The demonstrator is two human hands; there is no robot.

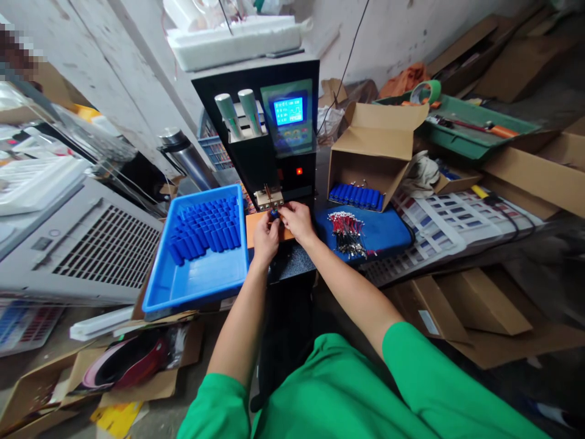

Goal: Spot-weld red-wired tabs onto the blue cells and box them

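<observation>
My left hand (267,239) and my right hand (297,221) meet at the front of a black machine (256,163), over an orange block (256,227). Between their fingertips is a small blue cylinder (275,214), mostly covered by the fingers, just under the machine's thin metal tips (269,196). Both hands are closed around it. To the left, a blue tray (196,291) holds many blue cylinders (219,235). On the right, red and black wires (348,235) lie in a bunch on a blue pad (388,230). Behind them an open cardboard box (372,137) contains more blue cylinders (356,195).
A steel flask (189,160) stands behind the tray. White foam (237,42) rests on the machine. At the back right is a green tray (484,125) with tape (426,92). A grey vented unit (91,244) stands left; cardboard (484,302) lies low on the right.
</observation>
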